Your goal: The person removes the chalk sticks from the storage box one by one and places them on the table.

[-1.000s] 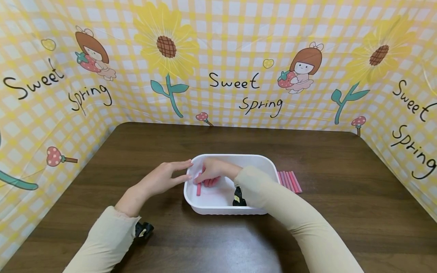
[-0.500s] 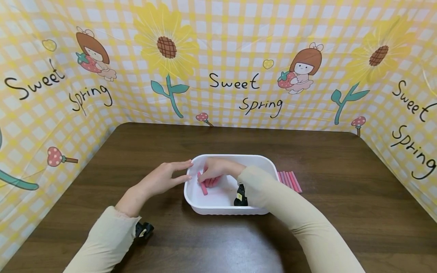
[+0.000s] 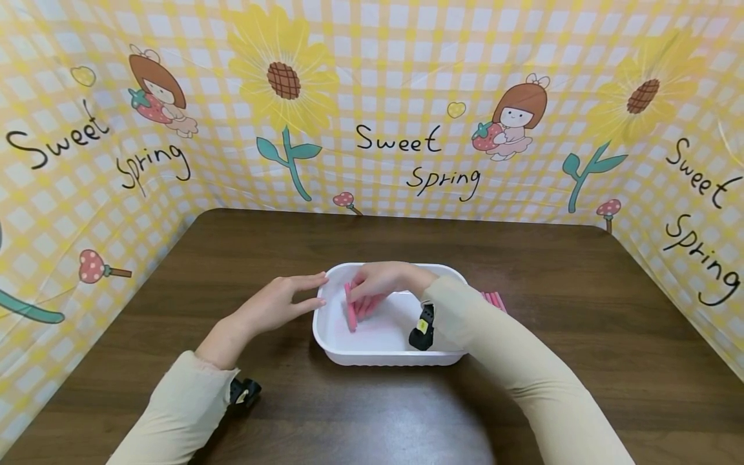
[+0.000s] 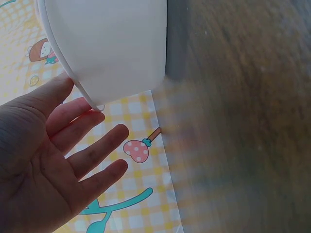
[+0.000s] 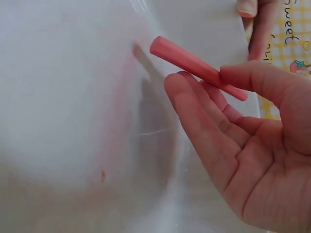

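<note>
In the head view my right hand (image 3: 374,284) is inside the white plastic tub (image 3: 389,359). Its thumb and fingers pinch a stick of pink chalk (image 5: 187,63), held slantwise above the tub's bottom in the right wrist view. My left hand (image 3: 273,303) reaches the tub's left end, with outstretched fingers touching the rim; seen from the left wrist, the thumb and nearest fingertips meet the rim (image 4: 63,60) while the other fingers stand apart from it. Whether more chalk lies behind my right hand cannot be told.
Several pink chalk sticks (image 3: 495,301) lie in a row on the wooden table (image 3: 261,239) right of the tub, partly hidden by my right sleeve. Pink dust (image 5: 119,107) and a small crumb (image 5: 103,175) mark the tub's bottom. A yellow checked cloth (image 3: 395,77) surrounds the table.
My right hand has shifted right and upward in the tub with the chalk, whose slant has changed. The sleeve covers more of the row outside. My left hand stays put.
</note>
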{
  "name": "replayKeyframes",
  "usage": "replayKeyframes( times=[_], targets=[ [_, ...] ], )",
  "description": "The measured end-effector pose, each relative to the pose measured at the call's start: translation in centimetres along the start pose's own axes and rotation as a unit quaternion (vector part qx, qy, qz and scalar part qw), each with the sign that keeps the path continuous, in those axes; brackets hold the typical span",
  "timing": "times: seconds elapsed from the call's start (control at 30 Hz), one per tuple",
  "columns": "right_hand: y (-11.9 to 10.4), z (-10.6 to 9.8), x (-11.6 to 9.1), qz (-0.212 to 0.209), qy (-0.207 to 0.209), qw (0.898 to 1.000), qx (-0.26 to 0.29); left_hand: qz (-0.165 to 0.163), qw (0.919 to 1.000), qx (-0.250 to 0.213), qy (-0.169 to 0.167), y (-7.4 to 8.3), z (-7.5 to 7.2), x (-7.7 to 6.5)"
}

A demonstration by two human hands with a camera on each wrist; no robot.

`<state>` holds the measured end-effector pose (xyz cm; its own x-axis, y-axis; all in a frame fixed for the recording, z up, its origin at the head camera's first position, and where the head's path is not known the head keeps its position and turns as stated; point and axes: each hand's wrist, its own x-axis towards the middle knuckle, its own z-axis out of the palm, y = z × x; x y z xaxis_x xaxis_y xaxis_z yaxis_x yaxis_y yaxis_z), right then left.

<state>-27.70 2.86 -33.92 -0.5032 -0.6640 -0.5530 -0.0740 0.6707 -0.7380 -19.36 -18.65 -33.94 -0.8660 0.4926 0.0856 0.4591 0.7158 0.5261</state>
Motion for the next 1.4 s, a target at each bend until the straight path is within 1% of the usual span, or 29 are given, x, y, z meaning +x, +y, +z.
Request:
replayKeyframes(
  times=[0.17,0.5,0.77,1.07,1.4],
  targets=[
    [0.2,-0.6,-0.9,-0.011,0.003,1.0,0.006,-0.004,1.0,0.004,-0.006,0.0,0.0,0.0],
    [0.8,-1.4,-2.5,-0.031,0.033,0.999,0.019,-0.016,0.9998,0.004,-0.015,0.1,-0.1,0.0],
    [1.4,-1.9,-3.6,-0.045,0.057,0.997,0.038,-0.013,0.9998,0.006,-0.014,0.1,-0.1,0.0],
    [1.6,-2.5,-5.1,-0.051,0.072,0.995,0.054,-0.013,0.9998,0.007,-0.013,0.2,-0.1,0.0],
    [2.2,-3.1,-6.1,-0.049,0.088,0.993,0.062,-0.012,0.9998,0.002,-0.016,0.3,-0.1,-0.1]
  ],
)
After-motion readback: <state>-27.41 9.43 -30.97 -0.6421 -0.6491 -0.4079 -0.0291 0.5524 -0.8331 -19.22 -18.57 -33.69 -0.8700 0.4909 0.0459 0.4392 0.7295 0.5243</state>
